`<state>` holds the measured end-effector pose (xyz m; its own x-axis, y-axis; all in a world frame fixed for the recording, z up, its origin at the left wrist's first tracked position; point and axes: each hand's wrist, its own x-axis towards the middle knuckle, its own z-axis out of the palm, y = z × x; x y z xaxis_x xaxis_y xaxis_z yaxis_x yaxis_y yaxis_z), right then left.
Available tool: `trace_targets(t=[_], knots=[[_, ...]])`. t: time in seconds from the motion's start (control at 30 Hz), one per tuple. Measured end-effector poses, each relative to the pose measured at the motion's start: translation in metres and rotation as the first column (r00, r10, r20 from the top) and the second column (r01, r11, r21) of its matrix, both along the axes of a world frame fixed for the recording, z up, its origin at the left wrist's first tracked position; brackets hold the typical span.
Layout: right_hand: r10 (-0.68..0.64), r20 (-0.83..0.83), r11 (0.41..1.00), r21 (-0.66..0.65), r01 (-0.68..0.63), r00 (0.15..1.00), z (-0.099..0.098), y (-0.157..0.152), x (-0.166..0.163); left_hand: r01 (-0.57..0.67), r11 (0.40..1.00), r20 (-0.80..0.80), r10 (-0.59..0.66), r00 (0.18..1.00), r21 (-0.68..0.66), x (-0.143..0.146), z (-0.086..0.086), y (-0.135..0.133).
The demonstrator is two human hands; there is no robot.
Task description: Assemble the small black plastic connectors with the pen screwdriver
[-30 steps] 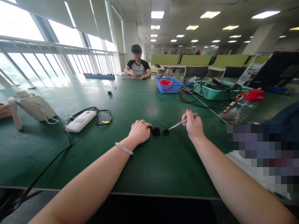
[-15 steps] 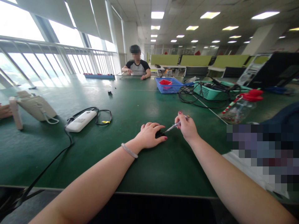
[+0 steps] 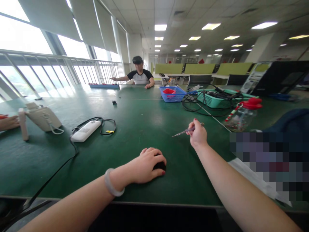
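My left hand (image 3: 149,165) curves over a black computer mouse (image 3: 159,165) on the green table, its fingers and thumb on either side of it. Most of the mouse is hidden under the palm. Up and to the right, my right hand (image 3: 198,133) grips a slim screwdriver (image 3: 183,131) with its fingers closed on the handle. The thin metal shaft points left and stands apart from the mouse.
Left of my hands lies a white power bank (image 3: 87,131) with a black cable. Farther back are a small black piece (image 3: 114,102), a blue basket (image 3: 172,96), a cable-filled green basket (image 3: 210,102) and a red-lidded bottle (image 3: 245,114). A person (image 3: 140,75) sits opposite.
My left hand has drawn the mouse nearer to me and slightly left. The screwdriver has come away from it, moving right with my right hand. The person opposite has stretched an arm leftward.
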<state>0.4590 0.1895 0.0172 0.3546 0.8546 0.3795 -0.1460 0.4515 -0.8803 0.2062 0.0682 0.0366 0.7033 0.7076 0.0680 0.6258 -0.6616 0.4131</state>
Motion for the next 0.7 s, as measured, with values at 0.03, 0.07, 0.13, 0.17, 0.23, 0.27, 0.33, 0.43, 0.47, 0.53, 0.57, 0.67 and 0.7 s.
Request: trace_targets(t=[0.03,0.07,0.13,0.17,0.23,0.27,0.33,0.43,0.47,0.53,0.57,0.67,0.7], knots=[[0.012,0.021,1.000,0.002,-0.012,1.000,0.000,-0.001,-0.001,-0.006,1.000,-0.006,0.006,1.000,-0.025,-0.012,0.001,-0.008],[0.024,0.035,1.000,0.004,-0.025,0.999,0.000,-0.002,-0.003,-0.020,0.999,-0.008,0.020,1.000,-0.045,-0.025,0.002,-0.015],[0.044,0.022,0.999,-0.002,-0.044,0.999,0.001,-0.003,-0.005,-0.070,0.994,-0.023,0.069,0.997,-0.079,-0.057,0.001,-0.026],[0.048,0.001,0.999,-0.009,-0.048,0.999,0.001,-0.003,-0.007,-0.113,0.990,-0.029,0.111,0.993,-0.086,-0.075,0.000,-0.030],[0.058,-0.043,0.998,-0.026,-0.059,0.997,0.001,-0.003,-0.008,-0.163,0.982,-0.041,0.160,0.986,-0.092,-0.111,-0.004,-0.035],[0.064,-0.058,0.997,-0.033,-0.066,0.996,0.001,-0.003,-0.009,-0.181,0.979,-0.052,0.177,0.983,-0.096,-0.128,-0.006,-0.036],[0.083,-0.069,0.996,-0.040,-0.086,0.994,0.001,-0.003,-0.010,-0.200,0.975,-0.053,0.196,0.979,-0.093,-0.160,-0.010,-0.037],[0.093,-0.063,0.995,-0.042,-0.096,0.994,0.001,-0.004,-0.011,-0.231,0.969,0.013,0.233,0.972,-0.092,-0.194,-0.013,-0.036],[0.093,-0.060,0.995,-0.042,-0.095,0.994,0.000,-0.004,-0.011,-0.243,0.965,0.060,0.250,0.966,-0.101,-0.201,-0.013,-0.035],[0.090,-0.059,0.995,-0.040,-0.093,0.994,0.000,-0.005,-0.012,-0.292,0.947,0.198,0.314,0.928,-0.132,-0.210,-0.013,-0.034],[0.091,-0.060,0.995,-0.040,-0.094,0.994,0.000,-0.005,-0.012,-0.333,0.931,0.281,0.364,0.888,-0.150,-0.212,-0.012,-0.033],[0.092,-0.064,0.995,-0.041,-0.095,0.994,0.000,-0.005,-0.012,-0.496,0.840,0.481,0.535,0.695,-0.219,-0.213,-0.012,-0.031],[0.092,-0.063,0.995,-0.042,-0.095,0.994,0.001,-0.006,-0.012,-0.536,0.809,0.521,0.574,0.632,-0.241,-0.211,-0.013,-0.031]])
